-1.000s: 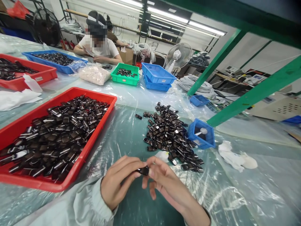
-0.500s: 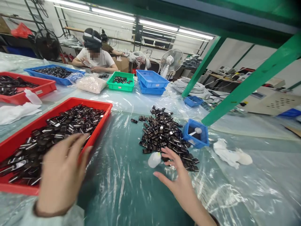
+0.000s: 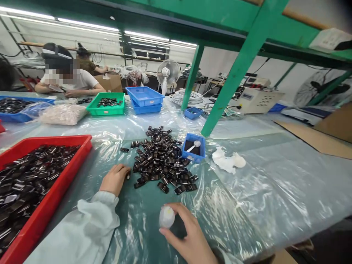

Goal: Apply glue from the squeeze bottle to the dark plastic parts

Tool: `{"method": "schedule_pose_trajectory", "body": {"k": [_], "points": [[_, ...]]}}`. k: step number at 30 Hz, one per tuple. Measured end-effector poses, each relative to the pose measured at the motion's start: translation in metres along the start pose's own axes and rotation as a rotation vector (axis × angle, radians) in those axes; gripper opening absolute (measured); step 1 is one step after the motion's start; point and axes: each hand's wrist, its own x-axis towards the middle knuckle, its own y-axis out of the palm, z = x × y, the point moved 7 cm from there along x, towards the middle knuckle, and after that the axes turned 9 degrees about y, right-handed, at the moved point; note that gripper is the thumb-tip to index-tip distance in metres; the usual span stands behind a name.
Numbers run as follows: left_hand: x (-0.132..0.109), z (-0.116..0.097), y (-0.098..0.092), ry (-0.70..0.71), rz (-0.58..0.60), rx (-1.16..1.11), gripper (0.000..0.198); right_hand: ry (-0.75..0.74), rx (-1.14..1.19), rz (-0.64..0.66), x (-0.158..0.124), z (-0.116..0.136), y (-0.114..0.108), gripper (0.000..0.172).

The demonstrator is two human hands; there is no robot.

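My right hand [image 3: 187,234] grips a small translucent white squeeze bottle [image 3: 166,217] between thumb and forefinger, low over the green table, nearer to me than the pile. At the left edge of a pile of small glossy black plastic parts [image 3: 161,157], my left hand [image 3: 115,179] is closed with its fingers curled down. One small black part [image 3: 128,174] shows at its fingertips, mostly hidden by them. To the left of that hand stands a red tray [image 3: 66,179] full of similar black parts.
A small blue bin [image 3: 199,157] with a white spoon [image 3: 194,146] in dark material touches the pile's right. Beyond lie a crumpled white cloth [image 3: 227,161], a green tray [image 3: 106,110] and stacked blue trays [image 3: 145,99]. Green posts [image 3: 220,99] rise behind; a person [image 3: 74,80] sits opposite.
My left hand has moved from over the red tray to the pile's left edge and closed. My right hand has taken hold of the squeeze bottle and drawn it nearer. The view has swung right.
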Motion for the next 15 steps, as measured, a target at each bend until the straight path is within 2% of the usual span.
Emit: {"method": "schedule_pose_trajectory", "body": {"k": [4,6,8,11,15], "points": [[-0.010,0.004,-0.010,-0.011,-0.091,-0.013,0.024,0.081,0.050,-0.012,-0.003,-0.011,-0.008,0.032],[-0.008,0.000,-0.022,-0.035,-0.154,-0.020,0.028,0.039,0.074,-0.037,-0.005,-0.009,-0.010,0.034],[0.001,-0.013,-0.036,-0.049,-0.220,-0.051,0.029,-0.031,0.097,-0.094,-0.007,-0.006,-0.014,0.035],[0.030,-0.057,-0.045,0.011,-0.257,-0.162,0.027,-0.102,0.132,-0.216,-0.012,-0.005,-0.024,0.036],[0.084,-0.138,-0.025,0.170,-0.169,-0.309,0.018,-0.096,0.176,-0.335,-0.014,-0.013,-0.031,0.030]]}}
